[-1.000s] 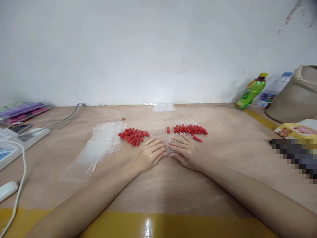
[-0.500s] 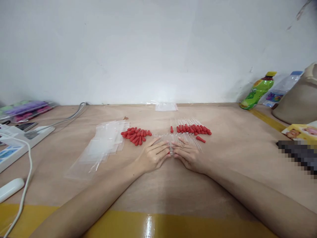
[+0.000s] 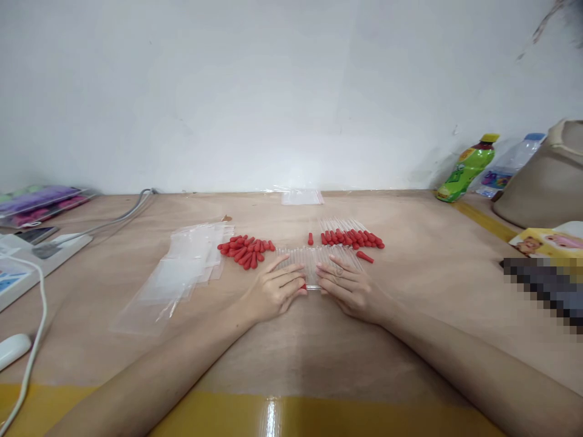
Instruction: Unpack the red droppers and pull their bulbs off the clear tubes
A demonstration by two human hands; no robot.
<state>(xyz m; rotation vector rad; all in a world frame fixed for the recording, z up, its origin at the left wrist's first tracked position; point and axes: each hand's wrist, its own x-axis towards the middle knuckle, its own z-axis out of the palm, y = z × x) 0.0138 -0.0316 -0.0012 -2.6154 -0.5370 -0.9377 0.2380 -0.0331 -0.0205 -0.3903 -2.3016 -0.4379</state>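
Note:
Both hands are low over the table around a row of thin clear glass tubes (image 3: 310,261). My left hand (image 3: 276,291) is closed, thumb and fingers pinching a red rubber bulb (image 3: 303,286), mostly hidden. My right hand (image 3: 353,288) is closed on one end of a clear glass tube (image 3: 314,287) that lies crosswise between the hands; the fingers hide that end. Whether bulb and tube are joined, I cannot tell. Left of the row lies a heap of red bulbs (image 3: 246,250). Behind my right hand, tubes with red bulbs (image 3: 350,238) lie side by side.
Clear plastic bags (image 3: 182,267) lie to the left. A power strip (image 3: 68,249) and a white cable (image 3: 43,309) are at far left. Toward the right stand a green bottle (image 3: 469,167), a clear bottle (image 3: 512,167) and a beige bag (image 3: 537,182). One loose red bulb (image 3: 365,257) lies near my right hand.
My hands have moved slightly apart, showing more of the crosswise tube and the row between them. The whole view has shifted a little.

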